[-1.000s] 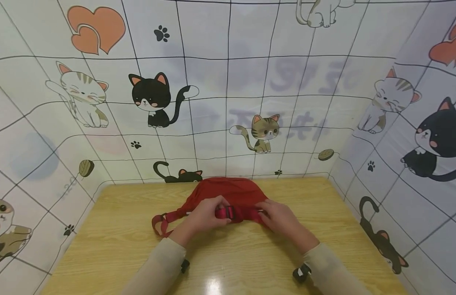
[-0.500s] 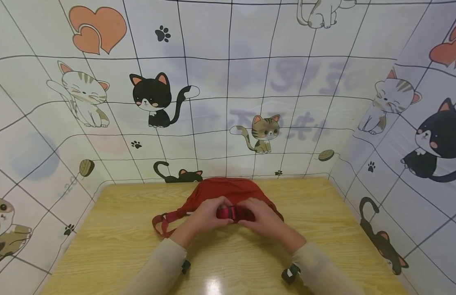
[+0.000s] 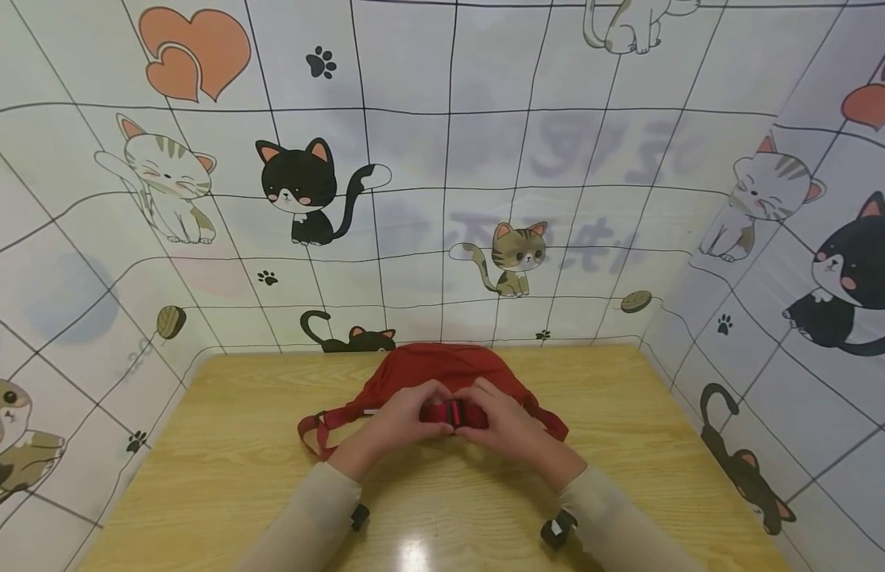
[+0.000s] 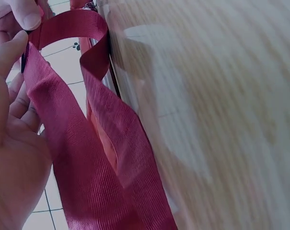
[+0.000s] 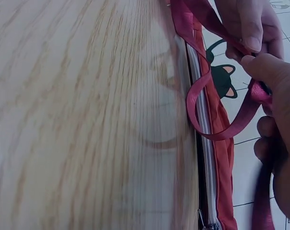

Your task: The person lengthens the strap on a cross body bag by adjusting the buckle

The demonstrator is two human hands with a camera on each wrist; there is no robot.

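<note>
A red waist bag (image 3: 450, 367) lies near the table's back edge, its webbing strap (image 4: 68, 129) lifted in front of it. At the middle of the strap sits a black buckle (image 3: 454, 413). My left hand (image 3: 403, 415) pinches the strap just left of the buckle, thumb below and fingers above in the head view. On the buckle's other side my right hand (image 3: 496, 419) grips the strap, its thumb almost meeting the left one. In the right wrist view a loop of strap (image 5: 197, 103) hangs below the hands, beside the bag's zipper (image 5: 208, 167). The fingers partly hide the buckle.
The wooden table (image 3: 442, 508) reaches from the back wall toward me. White cloth walls (image 3: 414, 159) printed with cats and grid lines enclose it at the back and sides. A loose strap loop (image 3: 314, 435) rests at the bag's left end.
My right hand has moved left along the strap, from the bag's right side to the buckle, and now grips there. The strap end at the right has come into view. The left hand stays put.
</note>
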